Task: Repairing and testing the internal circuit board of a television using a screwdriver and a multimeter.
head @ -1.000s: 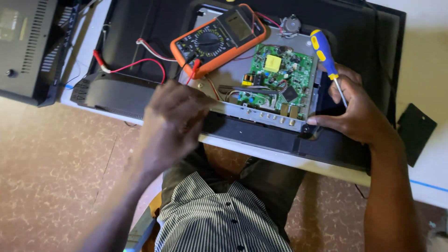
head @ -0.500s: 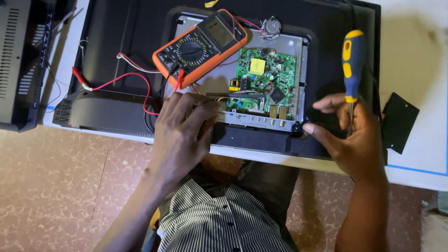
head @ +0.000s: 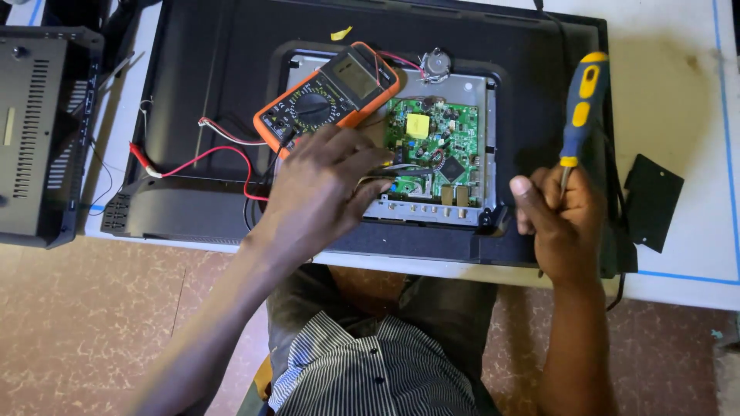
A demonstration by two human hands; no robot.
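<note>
Since the earlier frame, right hand (head: 561,216) has closed into a fist on the screwdriver (head: 580,108), shaft-end gripped, handle pointing up-frame; left hand (head: 324,185), fingers spread, rests on the green circuit board (head: 432,150) at centre, below the multimeter (head: 327,96).

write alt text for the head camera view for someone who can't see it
A person's left hand rests on a green circuit board inside an opened flat-screen television, beside an orange multimeter. Their right hand grips a blue and yellow screwdriver, handle pointing away.
</note>
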